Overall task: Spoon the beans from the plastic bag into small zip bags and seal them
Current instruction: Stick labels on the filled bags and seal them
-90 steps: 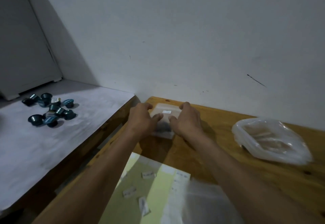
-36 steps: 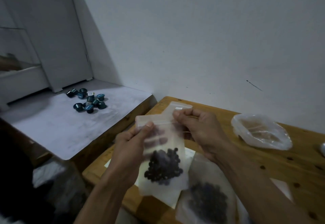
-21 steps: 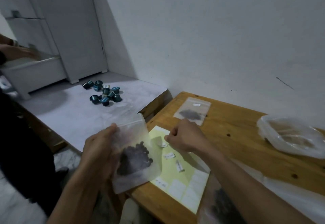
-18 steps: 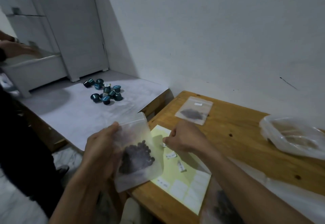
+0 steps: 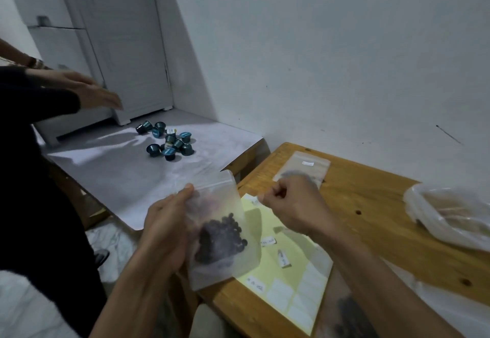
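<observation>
Two hands, left hand [image 5: 165,231] fingers [image 5: 185,191] gripping zip bag [image 5: 222,234]

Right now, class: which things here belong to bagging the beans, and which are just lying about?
Belong to the job:
small zip bag of beans, held in the left hand
filled zip bag on the table
large plastic bag
label sheet

Lying about:
blue capsules
another person's hand
</observation>
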The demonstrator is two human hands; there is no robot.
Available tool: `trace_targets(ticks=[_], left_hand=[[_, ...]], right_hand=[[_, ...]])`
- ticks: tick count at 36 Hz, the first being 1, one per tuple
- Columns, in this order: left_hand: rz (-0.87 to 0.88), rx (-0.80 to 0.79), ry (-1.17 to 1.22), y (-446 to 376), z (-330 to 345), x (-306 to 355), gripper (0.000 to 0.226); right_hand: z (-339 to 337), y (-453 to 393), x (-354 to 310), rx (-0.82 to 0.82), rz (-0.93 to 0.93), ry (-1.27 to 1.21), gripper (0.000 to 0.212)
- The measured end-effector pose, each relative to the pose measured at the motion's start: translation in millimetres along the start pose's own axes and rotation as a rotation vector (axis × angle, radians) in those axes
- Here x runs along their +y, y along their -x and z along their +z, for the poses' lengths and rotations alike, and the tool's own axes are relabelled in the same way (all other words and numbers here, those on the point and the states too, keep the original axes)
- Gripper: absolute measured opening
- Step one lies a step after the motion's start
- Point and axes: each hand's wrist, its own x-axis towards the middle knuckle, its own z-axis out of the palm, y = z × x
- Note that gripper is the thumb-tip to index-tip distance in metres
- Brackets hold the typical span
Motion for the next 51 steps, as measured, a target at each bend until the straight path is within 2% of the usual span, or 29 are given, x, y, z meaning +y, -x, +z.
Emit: trace_targets(ticks=[2, 5, 10, 19, 22, 27, 29, 31, 34, 37, 39, 43, 47, 51], left_hand=[[0.006, -0.042, -0.021, 6.6, 7.0, 2.1, 0.022], [0.044, -0.102, -0.091, 14.1, 16.8, 1.8, 0.026], [0.079, -0.197, -0.166, 29.8, 42.2, -1.4, 0.032], [0.106, -0.263, -0.191, 38.4, 61.7, -7.7, 0.034], [0.124, -0.297, -0.231, 39.3, 63.3, -10.6, 0.017], [0.158, -0.276, -0.221, 38.4, 64.0, -15.3, 0.017], [0.166, -0.275, -0.207, 37.7, 64.9, -15.8, 0.02], [0.176, -0.287, -0.203, 36.4, 64.9, -15.3, 0.022], [0.178, -0.321, -0.205, 37.0, 66.2, -11.4, 0.02], [0.181, -0.353, -0.216, 36.1, 71.7, -11.0, 0.019], [0.174, -0.365, -0.215, 34.1, 78.1, -13.0, 0.02], [0.161, -0.401, -0.278, 27.1, 90.6, -15.0, 0.024], [0.17, -0.406, -0.345, 14.2, 107.6, -20.9, 0.029], [0.196, -0.345, -0.349, -7.6, 136.5, -29.9, 0.028]], right_hand=[[-10.1, 10.4, -13.4, 0.054, -0.081, -0.135, 0.033], [-8.3, 19.3, -29.0, 0.016, -0.147, -0.217, 0.028], [-2.4, 26.0, -30.2, 0.111, -0.151, -0.123, 0.024], [-12.6, 32.6, -20.0, 0.225, -0.11, -0.007, 0.026], [-14.9, 33.9, -17.0, 0.237, -0.08, -0.033, 0.023], [-19.7, 40.9, -16.8, 0.246, -0.033, -0.092, 0.022], [-20.2, 42.3, -16.2, 0.293, 0.009, -0.078, 0.03], [-22.0, 42.2, -14.7, 0.325, 0.051, -0.094, 0.053], [-25.9, 40.5, -11.3, 0.214, 0.14, -0.386, 0.069], [-25.4, 35.3, -3.9, 0.172, 0.161, -0.648, 0.055], [-25.9, 33.3, -0.6, 0.208, 0.142, -0.731, 0.043], [-34.4, 28.7, 6.2, 0.283, 0.153, -0.866, 0.035], [-43.4, 19.4, 20.1, 0.336, 0.219, -0.85, 0.031], [-56.3, 9.5, 32.9, 0.263, 0.292, -0.726, 0.035]])
